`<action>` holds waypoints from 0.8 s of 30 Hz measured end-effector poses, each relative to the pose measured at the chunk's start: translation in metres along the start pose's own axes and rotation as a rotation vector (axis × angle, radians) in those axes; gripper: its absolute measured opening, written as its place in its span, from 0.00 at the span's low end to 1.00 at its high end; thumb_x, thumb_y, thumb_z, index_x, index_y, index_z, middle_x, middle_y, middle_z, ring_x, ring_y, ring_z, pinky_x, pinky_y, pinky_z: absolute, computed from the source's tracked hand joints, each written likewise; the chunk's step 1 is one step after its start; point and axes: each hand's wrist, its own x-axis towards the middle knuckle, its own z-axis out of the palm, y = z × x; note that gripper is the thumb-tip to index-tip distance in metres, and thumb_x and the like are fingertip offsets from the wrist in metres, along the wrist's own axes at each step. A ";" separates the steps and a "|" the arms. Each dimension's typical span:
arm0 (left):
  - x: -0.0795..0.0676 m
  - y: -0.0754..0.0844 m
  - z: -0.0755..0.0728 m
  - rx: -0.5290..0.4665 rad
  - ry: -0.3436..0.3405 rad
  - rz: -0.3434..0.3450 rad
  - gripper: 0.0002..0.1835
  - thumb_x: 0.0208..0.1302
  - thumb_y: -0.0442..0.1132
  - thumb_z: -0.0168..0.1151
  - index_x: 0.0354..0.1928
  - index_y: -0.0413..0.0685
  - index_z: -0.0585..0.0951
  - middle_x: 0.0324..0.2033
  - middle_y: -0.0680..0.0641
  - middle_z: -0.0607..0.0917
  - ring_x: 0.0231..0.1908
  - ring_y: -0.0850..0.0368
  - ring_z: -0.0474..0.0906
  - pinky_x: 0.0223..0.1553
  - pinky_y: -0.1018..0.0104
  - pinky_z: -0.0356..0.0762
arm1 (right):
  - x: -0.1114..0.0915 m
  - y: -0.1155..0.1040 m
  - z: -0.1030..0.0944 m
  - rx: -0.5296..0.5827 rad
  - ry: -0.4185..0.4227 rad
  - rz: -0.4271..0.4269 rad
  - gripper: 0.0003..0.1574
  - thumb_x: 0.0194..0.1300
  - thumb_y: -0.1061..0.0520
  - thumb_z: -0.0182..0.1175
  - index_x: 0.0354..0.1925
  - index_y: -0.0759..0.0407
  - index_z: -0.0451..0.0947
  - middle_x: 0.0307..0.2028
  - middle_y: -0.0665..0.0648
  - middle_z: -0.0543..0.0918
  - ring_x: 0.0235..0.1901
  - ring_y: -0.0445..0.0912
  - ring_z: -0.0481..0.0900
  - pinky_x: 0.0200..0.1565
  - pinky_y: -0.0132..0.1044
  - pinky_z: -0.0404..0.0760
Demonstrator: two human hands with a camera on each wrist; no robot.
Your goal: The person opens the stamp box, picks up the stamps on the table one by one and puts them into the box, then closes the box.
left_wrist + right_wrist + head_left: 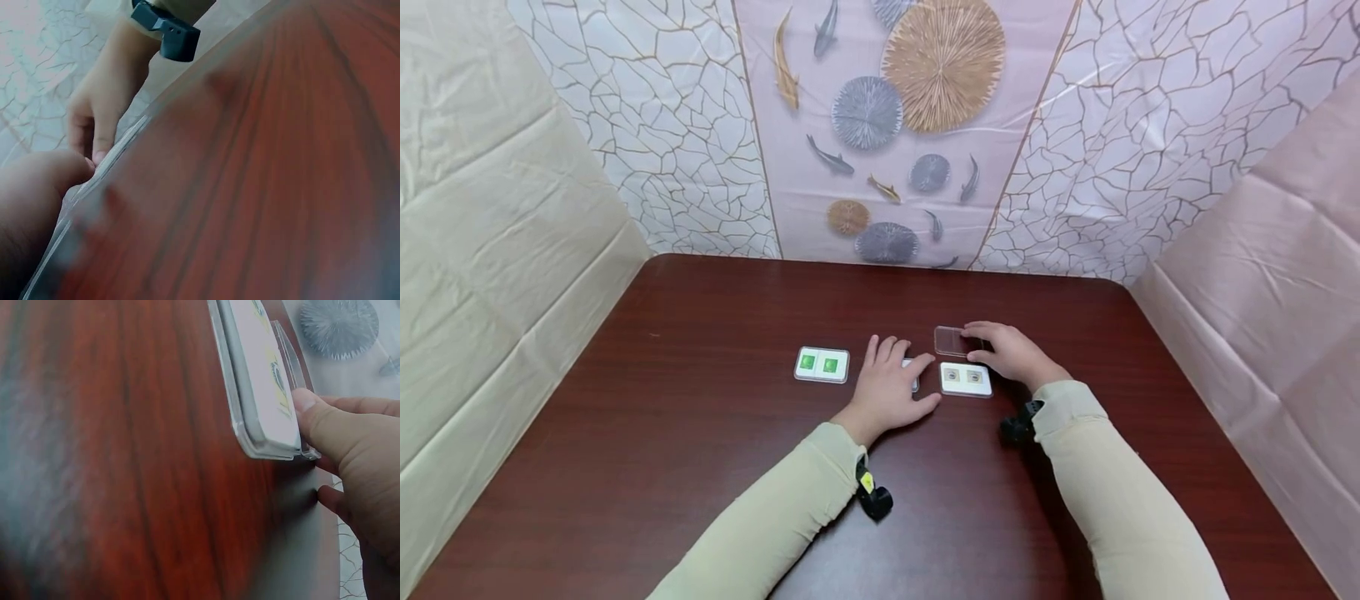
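In the head view my right hand (1013, 354) holds the right end of an empty clear plastic lid (950, 340), thumb on the near edge and fingers on the far one. Just in front of that lid lies a white-filled clear case (966, 379) with two small brownish pictures. The right wrist view shows the same case (259, 381) close up, the thumb (319, 422) against the lid beside it. My left hand (891, 390) rests with spread fingers over another small case (915, 379), mostly hidden beneath it. What its fingertips touch is partly hidden.
Left of my left hand lies a clear case (822, 365) with two green pictures on white. Everything lies on a dark red-brown wooden table (715, 433). A patterned cloth (880, 200) hangs behind the table's far edge, and pale cloth hangs at both sides.
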 end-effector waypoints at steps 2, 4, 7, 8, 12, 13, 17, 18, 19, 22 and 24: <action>0.003 0.006 0.003 0.000 0.003 -0.001 0.34 0.63 0.70 0.55 0.68 0.66 0.74 0.66 0.43 0.71 0.70 0.44 0.59 0.74 0.41 0.40 | -0.003 0.000 0.000 -0.010 -0.011 -0.012 0.28 0.71 0.55 0.63 0.66 0.63 0.75 0.68 0.65 0.72 0.68 0.62 0.68 0.66 0.59 0.68; 0.005 0.010 0.006 0.001 0.014 -0.004 0.34 0.63 0.69 0.56 0.67 0.66 0.75 0.65 0.43 0.72 0.70 0.44 0.59 0.74 0.41 0.41 | -0.007 0.000 -0.001 -0.012 -0.017 -0.027 0.28 0.71 0.56 0.63 0.66 0.63 0.75 0.68 0.66 0.72 0.68 0.62 0.68 0.65 0.59 0.68; 0.008 0.014 0.008 0.012 0.027 -0.015 0.32 0.62 0.69 0.58 0.65 0.65 0.76 0.64 0.44 0.73 0.69 0.45 0.61 0.74 0.41 0.42 | -0.013 -0.001 -0.004 -0.016 -0.016 -0.050 0.27 0.71 0.56 0.62 0.65 0.64 0.75 0.67 0.67 0.73 0.67 0.62 0.69 0.65 0.59 0.68; 0.009 0.015 0.008 0.016 0.029 -0.017 0.32 0.62 0.69 0.58 0.64 0.65 0.77 0.64 0.44 0.73 0.69 0.45 0.61 0.74 0.41 0.43 | -0.015 -0.002 -0.005 -0.016 -0.015 -0.056 0.27 0.71 0.56 0.62 0.65 0.64 0.75 0.66 0.67 0.74 0.67 0.63 0.70 0.64 0.60 0.69; 0.011 0.018 0.008 0.026 0.023 -0.022 0.30 0.62 0.68 0.59 0.63 0.66 0.78 0.63 0.44 0.73 0.68 0.45 0.61 0.74 0.41 0.43 | -0.023 -0.005 -0.008 -0.023 -0.012 -0.066 0.27 0.71 0.56 0.62 0.64 0.64 0.76 0.64 0.68 0.75 0.65 0.63 0.72 0.63 0.60 0.70; 0.011 0.019 0.008 0.028 0.019 -0.023 0.30 0.62 0.68 0.59 0.63 0.67 0.78 0.63 0.44 0.73 0.68 0.45 0.61 0.74 0.41 0.43 | -0.026 -0.006 -0.008 -0.018 -0.013 -0.064 0.26 0.71 0.56 0.62 0.64 0.64 0.76 0.64 0.68 0.76 0.64 0.63 0.72 0.63 0.60 0.70; 0.013 0.021 0.009 0.029 0.013 -0.029 0.29 0.62 0.69 0.59 0.61 0.66 0.79 0.64 0.45 0.73 0.68 0.45 0.61 0.74 0.41 0.43 | -0.036 -0.009 -0.008 -0.011 -0.014 -0.061 0.26 0.70 0.55 0.63 0.63 0.63 0.77 0.63 0.67 0.77 0.63 0.62 0.74 0.62 0.59 0.72; 0.013 0.021 0.010 0.027 0.015 -0.032 0.29 0.62 0.69 0.59 0.61 0.66 0.79 0.64 0.45 0.73 0.68 0.45 0.61 0.74 0.41 0.43 | -0.038 -0.009 -0.007 -0.008 -0.012 -0.062 0.26 0.70 0.55 0.63 0.63 0.62 0.77 0.62 0.67 0.77 0.62 0.61 0.74 0.61 0.59 0.72; 0.013 0.022 0.009 0.023 0.018 -0.035 0.29 0.62 0.69 0.59 0.60 0.66 0.79 0.63 0.45 0.73 0.68 0.46 0.61 0.74 0.41 0.43 | -0.041 -0.009 -0.007 -0.005 -0.011 -0.064 0.26 0.70 0.55 0.64 0.63 0.62 0.77 0.62 0.66 0.77 0.62 0.61 0.75 0.61 0.59 0.73; 0.013 0.022 0.010 0.007 0.040 -0.044 0.27 0.60 0.69 0.61 0.55 0.65 0.79 0.62 0.46 0.74 0.67 0.46 0.62 0.74 0.42 0.43 | -0.050 -0.011 -0.005 -0.008 0.004 -0.094 0.26 0.69 0.55 0.65 0.63 0.61 0.78 0.61 0.65 0.78 0.61 0.60 0.76 0.60 0.58 0.74; 0.012 0.021 0.011 -0.001 0.057 -0.044 0.27 0.59 0.69 0.62 0.54 0.64 0.78 0.60 0.46 0.75 0.67 0.46 0.63 0.74 0.42 0.44 | -0.055 -0.013 -0.004 -0.003 0.017 -0.114 0.26 0.69 0.55 0.65 0.63 0.61 0.79 0.60 0.64 0.78 0.60 0.60 0.76 0.60 0.58 0.74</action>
